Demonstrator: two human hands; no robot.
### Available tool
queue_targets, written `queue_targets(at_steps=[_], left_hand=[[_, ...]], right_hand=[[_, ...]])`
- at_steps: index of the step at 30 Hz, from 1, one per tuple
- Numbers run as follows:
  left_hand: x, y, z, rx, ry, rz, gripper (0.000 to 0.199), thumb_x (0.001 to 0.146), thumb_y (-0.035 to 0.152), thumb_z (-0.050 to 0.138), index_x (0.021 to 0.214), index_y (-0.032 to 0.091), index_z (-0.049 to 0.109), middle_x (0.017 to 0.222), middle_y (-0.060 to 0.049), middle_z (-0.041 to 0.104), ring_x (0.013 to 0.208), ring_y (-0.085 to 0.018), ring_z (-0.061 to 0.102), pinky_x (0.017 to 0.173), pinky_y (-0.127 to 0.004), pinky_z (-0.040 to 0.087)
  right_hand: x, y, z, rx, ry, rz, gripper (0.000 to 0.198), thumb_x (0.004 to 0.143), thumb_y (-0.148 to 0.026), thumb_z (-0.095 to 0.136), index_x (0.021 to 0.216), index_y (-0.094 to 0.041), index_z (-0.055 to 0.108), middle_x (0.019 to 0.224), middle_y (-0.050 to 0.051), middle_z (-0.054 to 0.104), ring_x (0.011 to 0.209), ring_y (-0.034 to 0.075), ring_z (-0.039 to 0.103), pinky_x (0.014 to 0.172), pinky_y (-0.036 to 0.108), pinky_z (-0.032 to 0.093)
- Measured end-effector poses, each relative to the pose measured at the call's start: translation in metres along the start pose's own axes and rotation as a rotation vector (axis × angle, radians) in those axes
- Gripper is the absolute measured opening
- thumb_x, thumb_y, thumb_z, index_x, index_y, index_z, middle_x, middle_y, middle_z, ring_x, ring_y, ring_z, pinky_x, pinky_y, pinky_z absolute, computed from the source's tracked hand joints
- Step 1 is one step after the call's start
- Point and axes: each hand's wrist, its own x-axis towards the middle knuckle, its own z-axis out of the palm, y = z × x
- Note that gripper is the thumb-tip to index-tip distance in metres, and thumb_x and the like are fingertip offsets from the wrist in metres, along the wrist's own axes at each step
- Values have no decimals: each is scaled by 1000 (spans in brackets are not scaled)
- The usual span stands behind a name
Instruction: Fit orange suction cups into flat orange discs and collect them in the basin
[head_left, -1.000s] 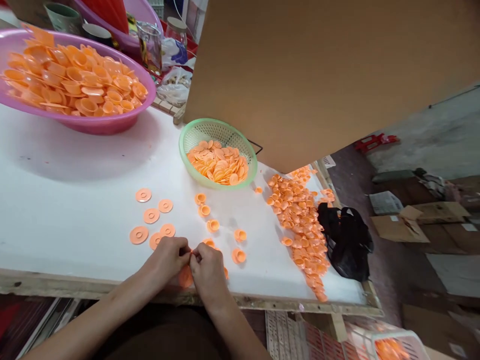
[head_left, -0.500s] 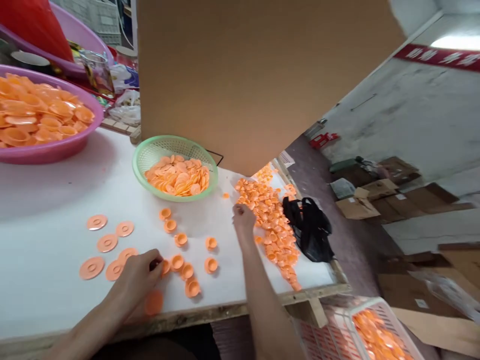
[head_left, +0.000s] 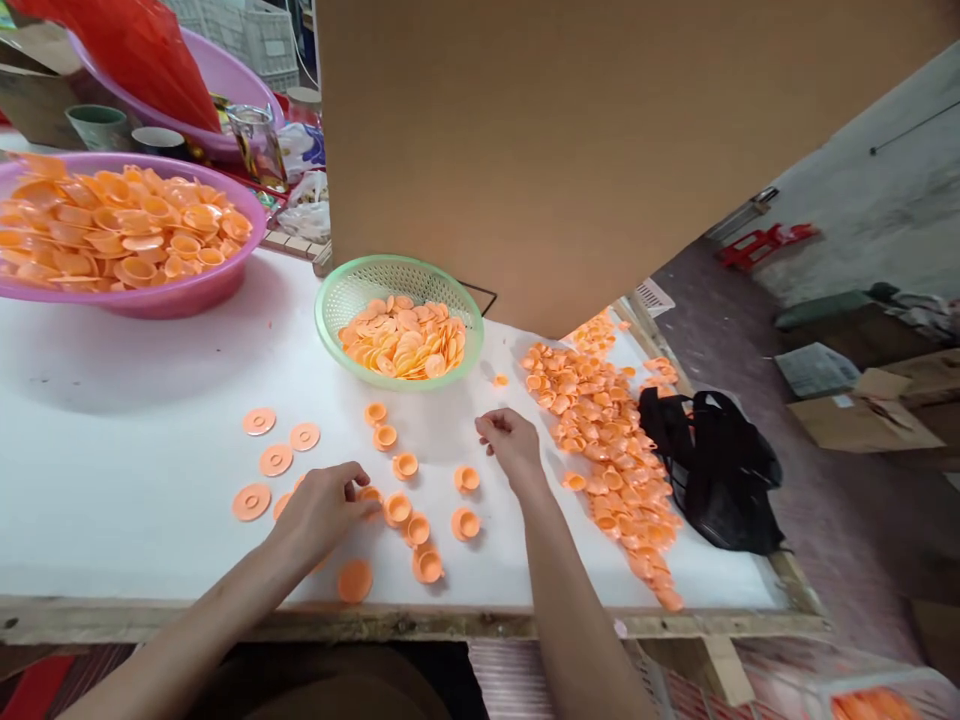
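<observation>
My left hand [head_left: 319, 515] is low over the white tabletop, its thumb and fingertips closed around the rim of a small orange toy cup [head_left: 370, 496]. Beside it stand several more small toy cups [head_left: 397, 509], open side up. Flat orange toy saucers [head_left: 252, 502] with a ring in the middle lie left of that hand, partly covered by it. My right hand [head_left: 514, 445] hovers between the loose cups and a large heap of toy cups [head_left: 600, 440]. Its thumb and fingers are pinched together; whatever they hold, if anything, is too small to make out.
A green colander [head_left: 326, 325] of orange discs stands behind the cups, before a tall cardboard sheet [head_left: 525, 150]. At left is a pink basin [head_left: 195, 295] full of orange cups and saucers. A black bag [head_left: 724, 470] lies at the table's right edge, past the heap.
My right hand has come away from the cup heap, leftward over the table. My left hand stays at the same cup. The whole view has shifted left.
</observation>
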Motion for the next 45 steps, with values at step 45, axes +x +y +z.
queue_targets(at_steps=[45], left_hand=[[0, -2, 10, -456, -62, -46, 12, 69, 10, 49, 59, 17, 51, 45, 4, 55, 40, -12, 57, 41, -20, 39]], right_hand=[[-114, -46, 99, -389, -390, -359, 15, 76, -10, 50, 65, -19, 52, 68, -1, 59, 66, 13, 52, 61, 24, 34]])
